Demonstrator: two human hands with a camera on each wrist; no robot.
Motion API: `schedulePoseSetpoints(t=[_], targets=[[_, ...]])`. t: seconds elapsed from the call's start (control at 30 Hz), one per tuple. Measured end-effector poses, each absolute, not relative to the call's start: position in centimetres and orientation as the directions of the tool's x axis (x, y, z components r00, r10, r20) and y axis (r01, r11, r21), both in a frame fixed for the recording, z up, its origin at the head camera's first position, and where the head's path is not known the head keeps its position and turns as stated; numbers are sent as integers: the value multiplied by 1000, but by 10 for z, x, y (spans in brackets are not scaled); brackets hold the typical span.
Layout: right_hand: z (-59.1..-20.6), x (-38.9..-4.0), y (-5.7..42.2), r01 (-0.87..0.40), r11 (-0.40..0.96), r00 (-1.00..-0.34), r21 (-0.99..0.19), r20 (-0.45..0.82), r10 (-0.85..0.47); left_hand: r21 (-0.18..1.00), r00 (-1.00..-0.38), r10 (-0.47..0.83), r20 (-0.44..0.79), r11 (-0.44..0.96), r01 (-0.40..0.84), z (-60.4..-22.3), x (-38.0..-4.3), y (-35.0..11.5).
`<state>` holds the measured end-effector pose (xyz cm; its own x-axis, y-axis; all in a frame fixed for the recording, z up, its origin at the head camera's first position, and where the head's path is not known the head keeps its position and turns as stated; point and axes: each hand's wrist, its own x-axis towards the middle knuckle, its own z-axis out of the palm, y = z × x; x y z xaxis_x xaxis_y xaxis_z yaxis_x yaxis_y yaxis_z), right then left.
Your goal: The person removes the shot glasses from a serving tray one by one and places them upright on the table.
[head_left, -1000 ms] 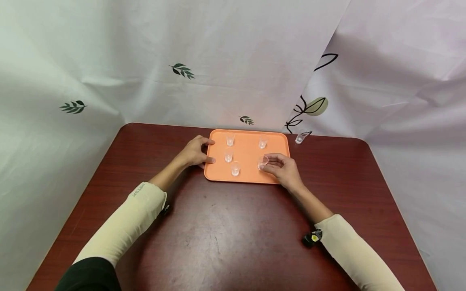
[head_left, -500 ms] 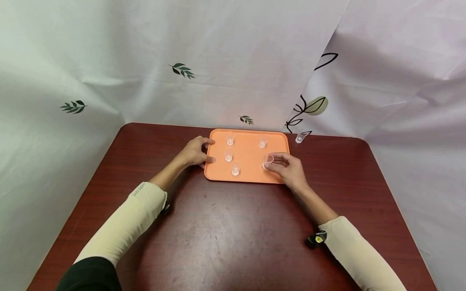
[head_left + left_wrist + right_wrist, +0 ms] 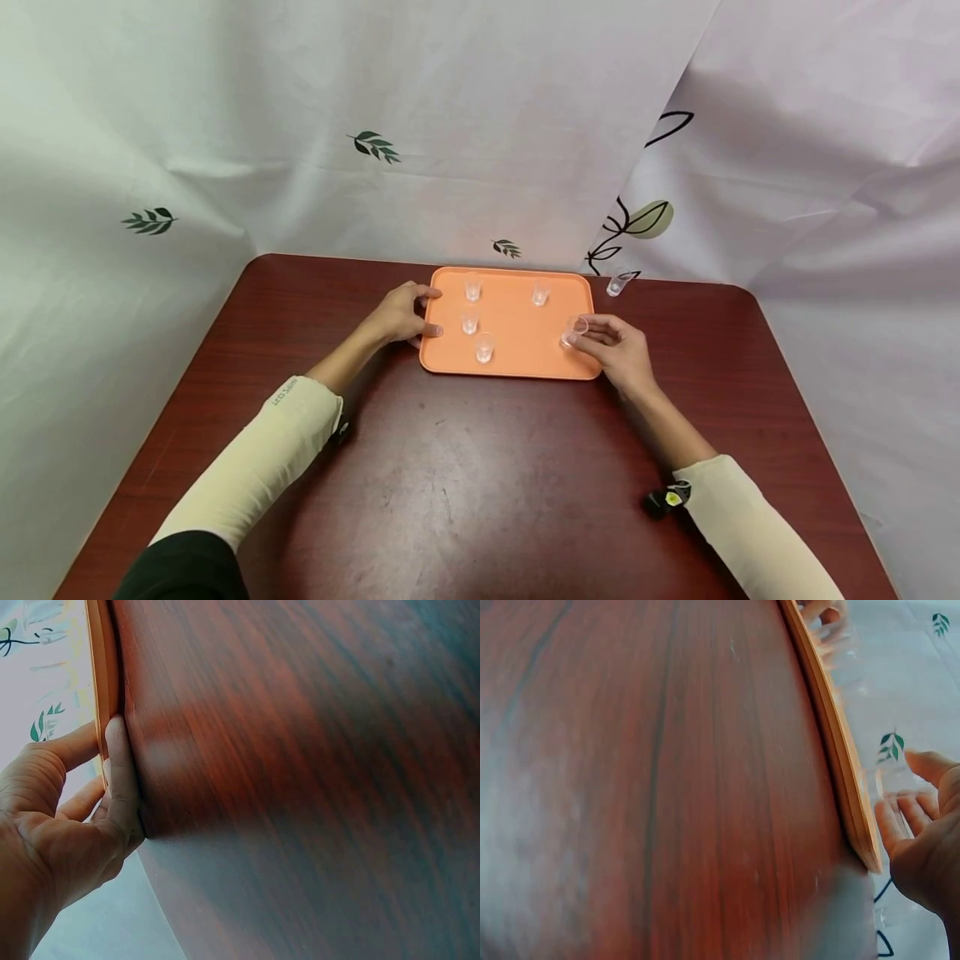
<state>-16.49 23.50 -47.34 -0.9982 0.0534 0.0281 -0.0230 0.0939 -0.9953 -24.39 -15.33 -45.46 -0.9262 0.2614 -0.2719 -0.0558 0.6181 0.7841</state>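
An orange tray (image 3: pixel 517 337) lies at the far side of the table. My left hand (image 3: pixel 397 315) grips its left edge, and the left wrist view has thumb and fingers around the tray's rim (image 3: pixel 105 667). Over the tray's right part, my right hand (image 3: pixel 622 348) holds a small clear cup (image 3: pixel 573 330) by its side, tilted a little. Three similar clear cups stand at the left of the tray: a back cup (image 3: pixel 472 290), a middle cup (image 3: pixel 469 323) and a front cup (image 3: pixel 484 349). Another clear cup (image 3: pixel 540 294) stands at the back right.
Off the tray, one more clear cup (image 3: pixel 617 284) stands on the dark red wooden table (image 3: pixel 450 467), near its back edge. A pale curtain (image 3: pixel 465 125) with leaf prints hangs right behind the table and along both sides.
My right hand has moved to the right across the tray, carrying the clear cup toward the right rim. The left hand, the tray and the other cups have stayed in place.
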Motion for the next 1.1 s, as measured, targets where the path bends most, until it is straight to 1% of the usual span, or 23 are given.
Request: schedulePoseSetpoints(t=[0.1,0.4,0.57,0.73,0.97,1.1], targets=[[-473,-166,242,-46,92,-996,-995,53,76,784,-926,257,-276,618,-62,-454,-243,-154],[-472,-174,269,-81,13,-985,-997,82,152,784,-928,252,-274,618,-64,-454,-244,-155],[-470,-178,283,-57,-21,-976,-998,51,214,790,-928,252,-273,609,-67,-456,-244,-156],[-468,-181,293,-26,-70,-970,-997,8,244,783,-928,253,-274,619,-62,-456,-244,-155],[-466,-186,303,13,-54,-961,-998,-27,274,781,-930,250,-270,622,-59,-457,-244,-154],[-469,-192,310,35,-69,-954,-997,-54,294,781,-929,251,-271,621,-60,-458,-245,-154]])
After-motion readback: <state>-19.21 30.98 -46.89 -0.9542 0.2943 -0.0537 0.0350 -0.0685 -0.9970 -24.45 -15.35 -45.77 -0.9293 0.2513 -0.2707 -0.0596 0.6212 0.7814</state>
